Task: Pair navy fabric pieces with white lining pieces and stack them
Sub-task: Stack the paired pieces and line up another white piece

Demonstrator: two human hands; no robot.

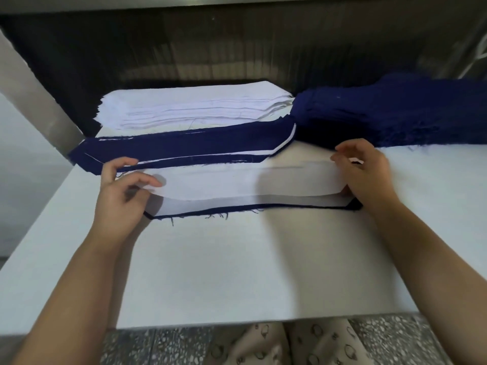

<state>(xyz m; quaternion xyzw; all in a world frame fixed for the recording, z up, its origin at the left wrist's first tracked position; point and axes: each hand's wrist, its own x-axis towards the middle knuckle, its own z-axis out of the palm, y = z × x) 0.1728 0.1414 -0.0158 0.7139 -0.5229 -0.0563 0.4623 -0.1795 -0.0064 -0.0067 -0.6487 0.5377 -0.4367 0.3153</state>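
Observation:
A long white lining piece lies over a navy fabric piece, whose dark edge shows along the near side. My left hand pinches the lining's left end between thumb and fingers. My right hand holds its right end, fingers curled over the cloth. Just behind lies a stack of paired navy and white pieces. Farther back sit a pile of white lining pieces and, to its right, a pile of navy pieces.
Everything rests on a white table whose near edge runs across the bottom of the view. A grey metal post slants at the back left. A dark wall stands behind the piles. Speckled floor shows below the table edge.

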